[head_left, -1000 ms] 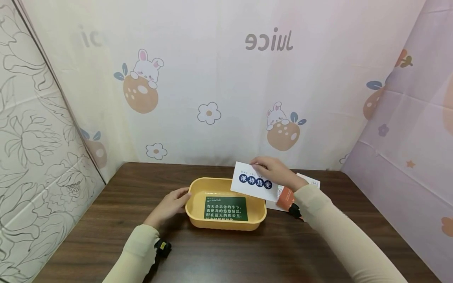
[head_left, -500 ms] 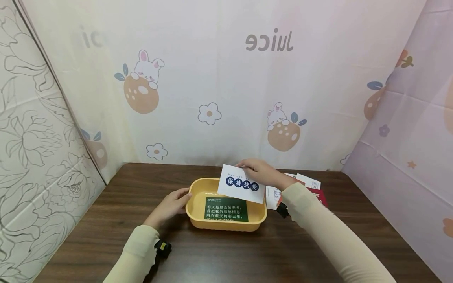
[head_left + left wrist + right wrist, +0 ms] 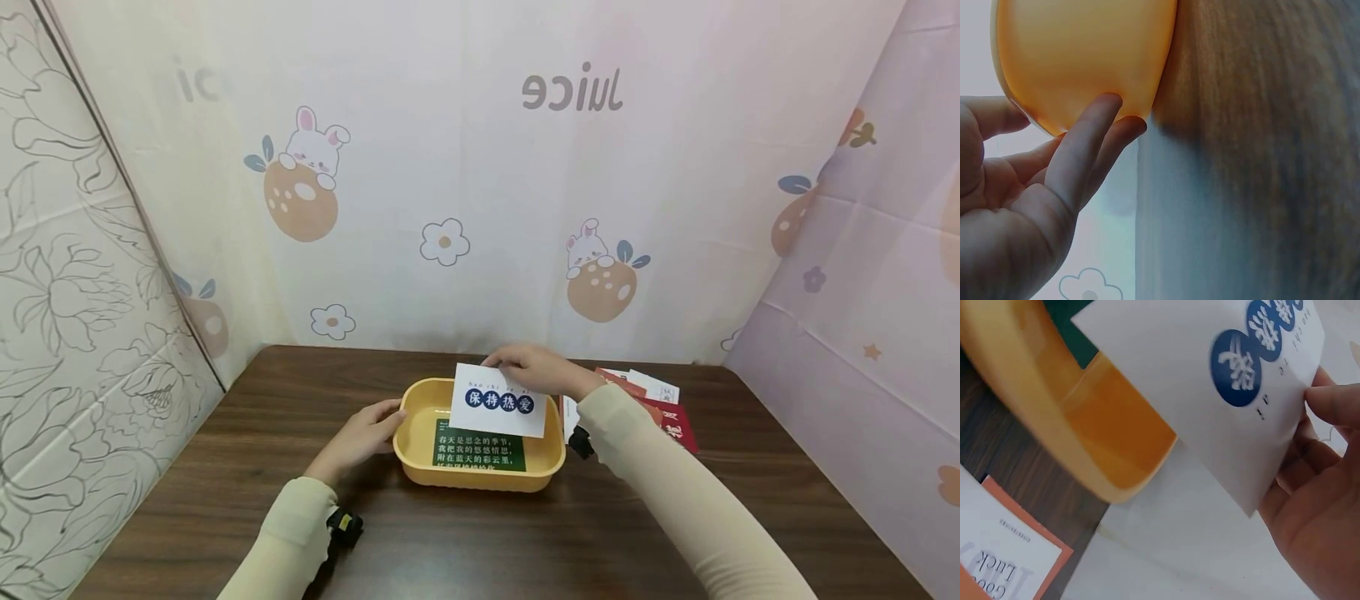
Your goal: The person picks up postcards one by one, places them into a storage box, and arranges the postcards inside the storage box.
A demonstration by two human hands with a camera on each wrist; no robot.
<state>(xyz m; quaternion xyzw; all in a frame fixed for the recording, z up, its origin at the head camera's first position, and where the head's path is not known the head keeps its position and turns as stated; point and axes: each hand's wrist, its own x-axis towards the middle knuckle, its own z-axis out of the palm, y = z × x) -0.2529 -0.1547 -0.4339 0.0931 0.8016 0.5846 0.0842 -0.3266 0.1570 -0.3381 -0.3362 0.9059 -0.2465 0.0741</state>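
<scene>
A white card (image 3: 497, 402) with blue round characters is pinched along its top edge by my right hand (image 3: 534, 368). It hangs tilted over a yellow plastic basin (image 3: 480, 477), overlapping the green card (image 3: 480, 450) that lies inside. From the right wrist view, the thumb lies on the printed face of the white card (image 3: 1172, 375) and the other fingers are behind it. At the basin's left end my left hand (image 3: 369, 431) holds the rim; in the left wrist view its fingers (image 3: 1094, 128) press the outer wall with the thumb up at the rim.
Right of the basin, several loose cards lie fanned on the dark wooden table (image 3: 480, 550), among them a red card (image 3: 678, 425) and a white one (image 3: 654, 386). A printed curtain (image 3: 450, 167) rises behind the table's back edge.
My right hand has carried the white card leftward and lower, from the basin's right end to over its middle. More of the cards on the right now shows. My left hand has stayed put.
</scene>
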